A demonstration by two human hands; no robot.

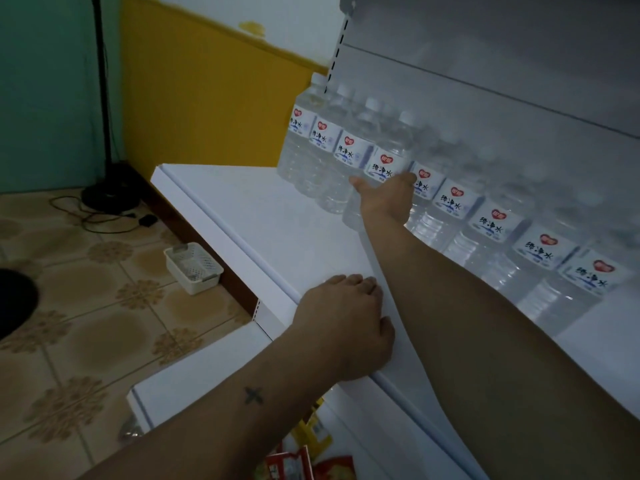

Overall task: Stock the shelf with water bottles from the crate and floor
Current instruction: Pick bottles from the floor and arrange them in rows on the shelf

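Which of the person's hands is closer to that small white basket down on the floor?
Left. The left hand rests on the shelf's front edge, just above and right of the white basket. The right hand reaches farther back, holding a water bottle.

A small shop: a white metal display shelf with a slotted upright carries a row of identical labelled water bottles, all facing outward. Coloured snack packets sit on the lower tier, above a patterned tile floor.
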